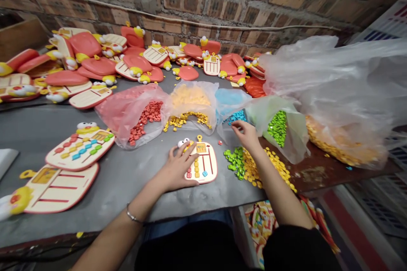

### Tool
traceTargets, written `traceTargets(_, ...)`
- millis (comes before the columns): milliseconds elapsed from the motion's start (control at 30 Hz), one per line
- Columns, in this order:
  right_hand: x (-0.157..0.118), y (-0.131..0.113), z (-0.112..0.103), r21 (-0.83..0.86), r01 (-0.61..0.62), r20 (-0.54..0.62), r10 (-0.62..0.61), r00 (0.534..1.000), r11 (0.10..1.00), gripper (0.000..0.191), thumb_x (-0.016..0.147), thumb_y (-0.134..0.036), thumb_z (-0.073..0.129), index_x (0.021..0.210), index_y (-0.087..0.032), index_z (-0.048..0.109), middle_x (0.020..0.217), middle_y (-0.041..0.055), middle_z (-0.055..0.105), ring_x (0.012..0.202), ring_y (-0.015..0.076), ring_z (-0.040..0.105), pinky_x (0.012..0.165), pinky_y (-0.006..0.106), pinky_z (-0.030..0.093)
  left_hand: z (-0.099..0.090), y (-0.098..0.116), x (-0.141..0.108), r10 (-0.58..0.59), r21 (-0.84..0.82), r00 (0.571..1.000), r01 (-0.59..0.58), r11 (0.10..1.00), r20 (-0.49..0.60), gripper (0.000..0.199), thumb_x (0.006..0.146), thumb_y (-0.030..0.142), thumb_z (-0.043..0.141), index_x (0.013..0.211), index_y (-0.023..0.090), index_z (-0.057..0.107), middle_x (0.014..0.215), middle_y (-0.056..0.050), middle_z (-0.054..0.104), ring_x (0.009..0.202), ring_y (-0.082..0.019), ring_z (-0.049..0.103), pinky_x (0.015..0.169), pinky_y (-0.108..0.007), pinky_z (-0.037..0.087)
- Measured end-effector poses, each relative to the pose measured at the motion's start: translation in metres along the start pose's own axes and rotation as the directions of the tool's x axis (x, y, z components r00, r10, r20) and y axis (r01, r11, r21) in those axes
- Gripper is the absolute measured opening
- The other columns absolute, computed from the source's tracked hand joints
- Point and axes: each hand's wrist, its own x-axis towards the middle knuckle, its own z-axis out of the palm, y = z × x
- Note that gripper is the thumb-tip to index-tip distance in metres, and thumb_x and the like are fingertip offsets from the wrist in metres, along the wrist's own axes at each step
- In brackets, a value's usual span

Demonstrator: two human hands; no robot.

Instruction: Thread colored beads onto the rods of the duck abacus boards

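Note:
A cream, red-edged duck-shaped toy board (210, 167) lies face up on the table, with red and yellow pieces and one blue piece on its slots. My left hand (176, 167) grips its left side, fingers spread over the top and thumb along the near edge. My right hand (247, 136) is at the mouth of the bag of blue pieces (238, 116), thumb and fingertips pinched together. Whatever lies between those fingertips is too small to make out. A small red piece (220, 142) sits just right of the board.
Bags of red pieces (149, 116), yellow pieces (190, 116) and green pieces (278, 127) lie open in a row. Loose green (234, 163) and yellow pieces (254, 169) are heaped at right. Two boards (79, 148) overlap at left; many more (98, 65) line the brick wall.

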Motion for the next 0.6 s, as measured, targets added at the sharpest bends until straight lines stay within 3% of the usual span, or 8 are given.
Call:
traceTargets(133, 0.032, 0.021, 0.018, -0.327, 0.059, 0.156, -0.008, 0.988, 0.943, 0.023, 0.077, -0.006, 0.054, 0.093, -0.013, 0.07, 0.102, 0.0135, 0.065, 0.093, 0.024, 0.06, 0.086, 0.034, 0.047, 0.0, 0.0, 0.0, -0.005, 0.003, 1.0, 0.005, 1.0, 0.023, 0.081, 0.073, 0.061, 0.07, 0.139, 0.021, 0.045, 0.16, -0.014, 0.016, 0.145, -0.038, 0.009, 0.109, -0.06, 0.015)
traceTargets(300, 0.035, 0.018, 0.022, -0.386, 0.051, 0.182, 0.022, 0.983, 0.921, 0.02, 0.076, -0.003, 0.05, 0.082, -0.013, 0.067, 0.088, 0.0112, 0.063, 0.077, 0.0199, 0.057, 0.074, 0.029, 0.046, 0.0, 0.0, 0.0, -0.007, -0.001, 1.0, 0.007, 1.0, 0.016, 0.081, 0.074, 0.061, 0.069, 0.141, 0.022, 0.044, 0.161, -0.013, 0.014, 0.145, -0.039, 0.009, 0.109, -0.059, 0.013)
traceTargets(367, 0.023, 0.008, 0.015, -0.273, 0.068, 0.139, -0.031, 0.99, 0.96, 0.015, 0.077, -0.006, 0.052, 0.082, -0.014, 0.064, 0.086, 0.0092, 0.061, 0.073, 0.0187, 0.056, 0.07, 0.028, 0.047, -0.001, 0.001, 0.0, -0.023, 0.003, 0.999, 0.023, 1.0, 0.03, 0.082, 0.074, 0.061, 0.069, 0.142, 0.023, 0.042, 0.161, -0.012, 0.013, 0.145, -0.038, 0.009, 0.109, -0.059, 0.013)
traceTargets(433, 0.006, -0.007, 0.01, -0.049, 0.105, 0.072, -0.101, 0.992, 0.993, 0.009, 0.082, -0.013, 0.055, 0.085, -0.017, 0.062, 0.086, 0.0068, 0.06, 0.071, 0.0176, 0.057, 0.064, 0.027, 0.049, -0.001, 0.001, 0.0, -0.033, 0.01, 0.999, 0.033, 0.999, 0.043, 0.083, 0.074, 0.06, 0.07, 0.143, 0.024, 0.041, 0.161, -0.011, 0.012, 0.146, -0.038, 0.008, 0.109, -0.06, 0.013)
traceTargets(533, -0.021, -0.033, 0.014, 0.254, 0.174, 0.026, -0.187, 0.982, 0.951, 0.009, 0.09, -0.023, 0.054, 0.094, -0.021, 0.062, 0.092, 0.0062, 0.061, 0.077, 0.018, 0.061, 0.061, 0.027, 0.052, 0.001, 0.001, 0.0, -0.024, 0.014, 0.999, 0.023, 1.0, 0.032, 0.085, 0.073, 0.059, 0.071, 0.143, 0.024, 0.04, 0.161, -0.011, 0.011, 0.146, -0.037, 0.008, 0.11, -0.059, 0.013)
traceTargets(600, -0.034, -0.046, 0.025, 0.315, 0.235, 0.067, -0.268, 0.961, 0.92, 0.011, 0.093, -0.025, 0.053, 0.097, -0.022, 0.063, 0.097, 0.0071, 0.063, 0.087, 0.0198, 0.063, 0.07, 0.031, 0.055, 0.002, 0.0, -0.001, -0.011, 0.014, 1.0, 0.011, 1.0, 0.018, 0.083, 0.073, 0.059, 0.071, 0.142, 0.023, 0.041, 0.161, -0.012, 0.012, 0.145, -0.038, 0.009, 0.11, -0.059, 0.013)
